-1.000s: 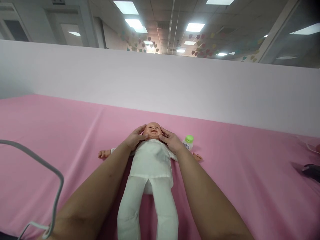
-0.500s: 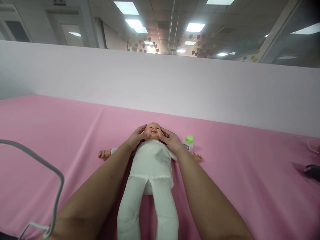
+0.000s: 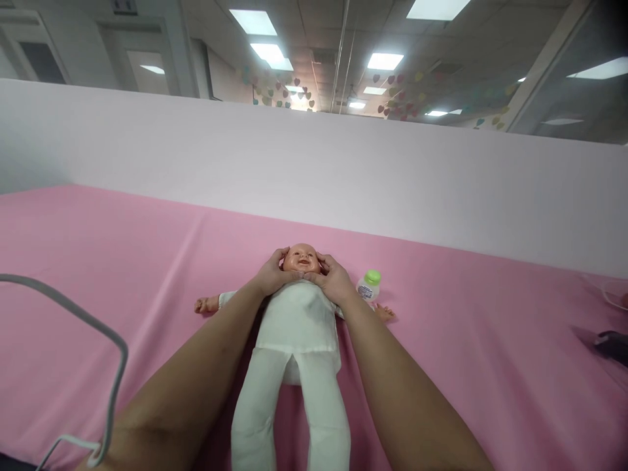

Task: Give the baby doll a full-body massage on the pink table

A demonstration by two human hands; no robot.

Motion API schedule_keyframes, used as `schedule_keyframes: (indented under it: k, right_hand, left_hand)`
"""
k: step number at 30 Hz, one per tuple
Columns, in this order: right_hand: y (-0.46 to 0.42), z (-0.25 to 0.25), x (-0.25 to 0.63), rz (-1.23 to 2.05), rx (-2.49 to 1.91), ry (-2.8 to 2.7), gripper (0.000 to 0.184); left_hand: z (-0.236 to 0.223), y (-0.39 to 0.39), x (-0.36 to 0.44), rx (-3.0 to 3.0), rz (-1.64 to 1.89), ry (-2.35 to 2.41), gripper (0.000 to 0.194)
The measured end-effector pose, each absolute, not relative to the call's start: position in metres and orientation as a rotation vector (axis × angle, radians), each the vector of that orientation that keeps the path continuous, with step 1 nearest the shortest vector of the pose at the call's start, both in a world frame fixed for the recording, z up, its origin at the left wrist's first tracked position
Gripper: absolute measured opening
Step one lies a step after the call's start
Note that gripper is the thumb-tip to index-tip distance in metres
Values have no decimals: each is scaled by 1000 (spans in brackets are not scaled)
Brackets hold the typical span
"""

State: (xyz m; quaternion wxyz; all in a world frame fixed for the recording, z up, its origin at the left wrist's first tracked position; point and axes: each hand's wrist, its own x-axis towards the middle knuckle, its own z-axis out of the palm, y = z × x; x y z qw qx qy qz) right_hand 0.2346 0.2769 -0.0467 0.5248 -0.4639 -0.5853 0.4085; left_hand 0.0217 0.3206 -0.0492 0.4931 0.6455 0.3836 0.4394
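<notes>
A baby doll [image 3: 297,320] in white cloth lies on its back on the pink sheet, arms spread and head away from me. My left hand [image 3: 275,271] cups the left side of the doll's head [image 3: 302,256], fingers along the side and thumb at the chin. On the other side my right hand [image 3: 333,275] mirrors it, its thumb meeting the left one below the chin. The fingertips beside the head are partly hidden. Just right of my right hand stands a small clear bottle [image 3: 367,288] with a green cap, close to the doll's hand.
The pink sheet [image 3: 147,261] covers the surface up to a white padded wall [image 3: 314,170]. A grey cable [image 3: 88,317] curves in from the left past my forearm. At the right edge lie a dark object [image 3: 613,344] and a clear rimmed item [image 3: 613,294], both cut off.
Both thumbs have slid from the doll's cheeks down and inward to the chin, where they come together. The fingers stay at the sides of the head. The camera view has shifted slightly.
</notes>
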Motion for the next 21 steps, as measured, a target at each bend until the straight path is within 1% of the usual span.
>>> schedule_keyframes:
  k: [5,12,14,17,21]
  right_hand:
    - [274,-42,239,1035,-1081,-1416,68]
    - [265,-34,249,1182,-963,-1450,68]
    - [265,-35,252,1238,-927,-1445,68]
    - [268,-39,255,1248,-942,-1442,67]
    - [275,-45,259,1176,-988,-1450,65]
  left_hand:
    - [-47,321,18,1534,1063,915,99]
    - [-47,322,13,1250,1041,692,80]
    - [-45,321,13,1184,1021,634,78]
    - [-40,320,14,1139,1009,683,78]
    - [-35,319,17,1106,1039,819,71]
